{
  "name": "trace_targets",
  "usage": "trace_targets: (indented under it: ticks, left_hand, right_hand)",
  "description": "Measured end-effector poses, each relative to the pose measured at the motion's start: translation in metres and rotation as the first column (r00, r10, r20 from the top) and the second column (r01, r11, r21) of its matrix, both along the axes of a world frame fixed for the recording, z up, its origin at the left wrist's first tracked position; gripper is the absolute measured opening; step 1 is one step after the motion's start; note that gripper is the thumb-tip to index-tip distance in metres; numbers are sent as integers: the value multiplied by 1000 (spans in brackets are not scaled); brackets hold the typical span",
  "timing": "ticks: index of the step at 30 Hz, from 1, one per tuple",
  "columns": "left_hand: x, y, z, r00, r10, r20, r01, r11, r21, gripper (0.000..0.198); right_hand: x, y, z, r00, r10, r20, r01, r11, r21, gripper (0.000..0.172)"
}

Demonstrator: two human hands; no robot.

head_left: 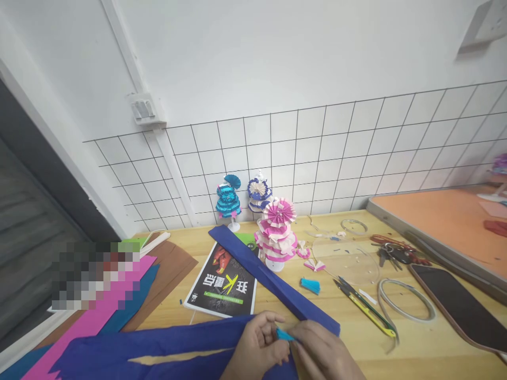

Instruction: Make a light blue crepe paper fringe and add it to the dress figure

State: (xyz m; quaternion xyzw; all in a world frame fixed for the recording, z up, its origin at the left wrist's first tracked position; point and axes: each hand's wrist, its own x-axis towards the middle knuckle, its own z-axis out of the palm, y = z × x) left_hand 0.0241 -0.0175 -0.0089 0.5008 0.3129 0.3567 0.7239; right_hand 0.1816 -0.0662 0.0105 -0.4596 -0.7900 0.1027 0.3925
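At the bottom edge, my left hand (257,345) and my right hand (325,353) meet over dark blue crepe paper (158,353). Between their fingertips they pinch a small light blue folded paper piece (284,334). A folded strip of dark blue crepe paper (269,277) runs diagonally just beyond my hands. A pink and white pleated paper doll (276,237) stands behind it, with a teal paper doll (228,199) and a blue and white paper doll (259,192) by the wall. A teal paper tassel (310,285) lies on the table.
A black booklet (224,287) lies left of the strip. Pink, teal and brown sheets (130,287) are stacked at left. Scissors (364,306), a wire ring (406,300), a clear plastic disc (346,261), keys (392,254) and a phone (459,306) lie right. An orange board (443,221) sits far right.
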Motion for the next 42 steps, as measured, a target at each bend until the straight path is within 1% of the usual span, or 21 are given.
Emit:
trace_targets:
  ticks: [3, 5, 9, 12, 17, 21, 25, 27, 30, 32, 34, 35, 37, 40, 42]
  left_hand:
    - [3, -2, 2, 995, 26, -99, -23, 999, 25, 43]
    - [4, -2, 4, 990, 62, -127, -57, 998, 39, 43]
    - [4, 0, 9, 988, 81, -128, -77, 996, 38, 43]
    - [4, -1, 11, 991, 75, -115, -73, 997, 22, 41]
    - [4, 1, 9, 990, 109, -95, -109, 994, 2, 38]
    - [-1, 8, 7, 981, 183, -67, -183, 983, 15, 36]
    - [-3, 13, 1, 968, 249, -28, -249, 968, -2, 36]
    - [-1, 11, -1, 975, 223, -21, -223, 975, -19, 41]
    - [3, 4, -1, 995, 96, -27, -97, 994, -39, 50]
    - [6, 0, -1, 1000, 10, -20, -11, 999, -46, 45]
    - [6, -2, -2, 999, -35, -13, 35, 999, -41, 36]
    - [5, -2, -3, 999, -37, -10, 36, 999, -37, 34]
    - [4, 0, -6, 1000, -15, -9, 15, 999, -30, 33]
    - [2, 3, -10, 999, 32, -6, -32, 999, -28, 35]
    - [1, 5, -10, 998, 54, -13, -54, 998, -22, 33]
  right_hand:
    - [1, 1, -3, 993, -4, 121, -4, 998, 69, 20]
    - [0, 2, -2, 990, 10, 142, -17, 999, 46, 19]
    - [-3, 0, 1, 999, -2, 52, 6, 997, -72, 16]
    - [-3, -1, 0, 1000, -17, -12, 15, 994, -109, 15]
    - [-1, 0, -5, 999, -9, -31, 5, 992, -123, 20]
    - [4, 1, -7, 998, -50, -42, 45, 992, -120, 18]
    - [7, 0, -9, 992, -107, -62, 103, 993, -63, 16]
    - [7, 0, -10, 989, -125, -73, 122, 991, -46, 14]
    - [3, 0, -10, 988, -125, -89, 122, 992, -41, 13]
    - [0, -1, -10, 989, -111, -95, 109, 994, -28, 13]
    - [-3, -2, -9, 990, -95, -107, 93, 995, -29, 14]
    - [-5, -3, -8, 989, -89, -121, 84, 995, -51, 14]
    - [-9, -4, -7, 981, -88, -175, 60, 985, -159, 15]
    - [-15, -4, -7, 943, -114, -313, -9, 930, -366, 21]
    - [-17, -3, -8, 906, -142, -398, -53, 896, -441, 28]
